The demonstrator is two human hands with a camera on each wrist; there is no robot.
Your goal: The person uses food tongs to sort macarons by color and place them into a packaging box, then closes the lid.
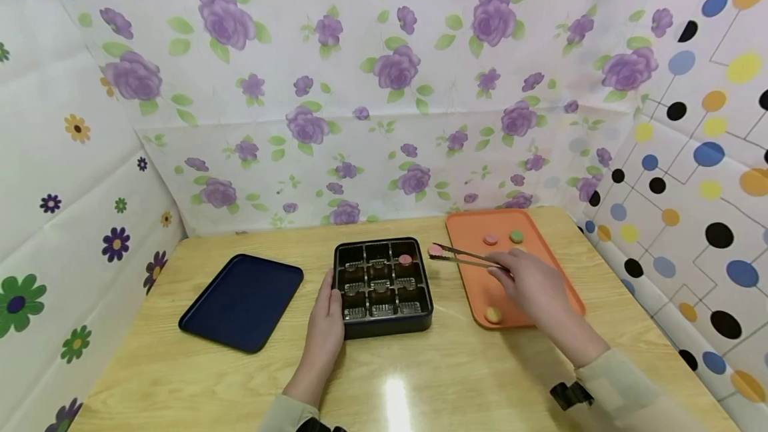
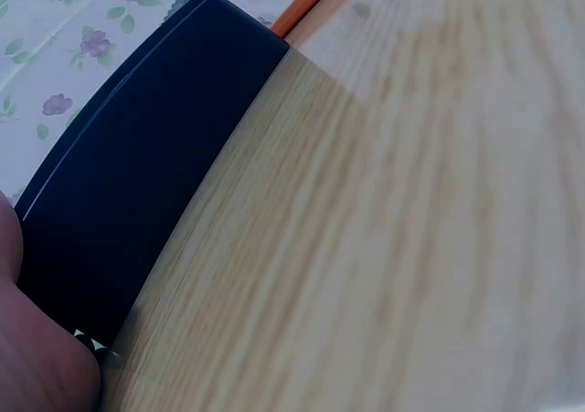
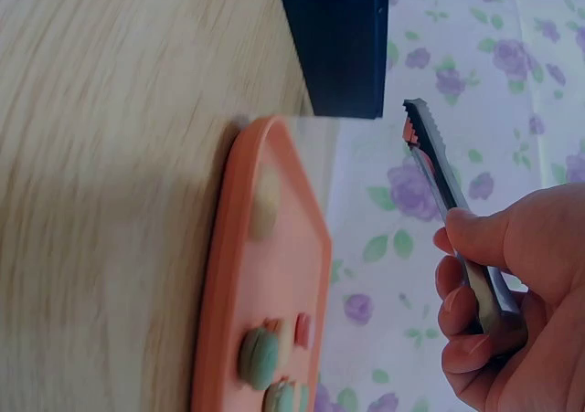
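While beyond fingers (image 1: 501, 271): macaron (image 1: 435, 250) (in tongs (image 1: 465, 257))

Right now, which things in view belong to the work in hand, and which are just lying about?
In use: metal tongs gripped by right hand, pinching pink macaron; black nine-compartment box steadied by left hand; orange plastic tray of macarons.
Lying about: dark blue tray.

A dark blue tray (image 1: 243, 300) lies at the left of the wooden worktop (image 1: 420, 379). Floral sheets (image 1: 360, 85) hang behind and to the left, and a dotted sheet (image 1: 702, 152), perhaps plastic, hangs on the right.
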